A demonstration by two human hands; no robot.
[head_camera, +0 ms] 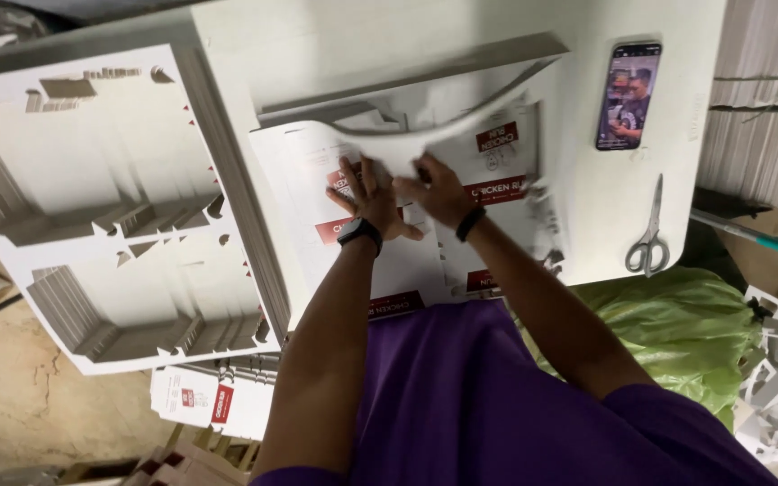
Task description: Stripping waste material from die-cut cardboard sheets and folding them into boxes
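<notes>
We see both hands at the centre of the frame, on a stack of printed card sheets [407, 261] that lies on the white desk [605, 207]; the left hand [366, 202] is spread flat, fingers wide, pressing on the top sheet and grasping nothing; the right hand [438, 191] has its fingers curled near the lifted sheet [425, 135], but blur hides whether they pinch it, so we cannot tell. The lifted sheet bows in an arc, so we judge it light, thin and flexible, somewhat slippery on the stack, and easy to crease; an edge or a corner seems the best place to hold it. Its long axis appears to run left to right across the frame, the raised end toward the upper right. A die-cut stack [110, 216] stands at the left; a phone [628, 94] and scissors [648, 238] lie at the right.
</notes>
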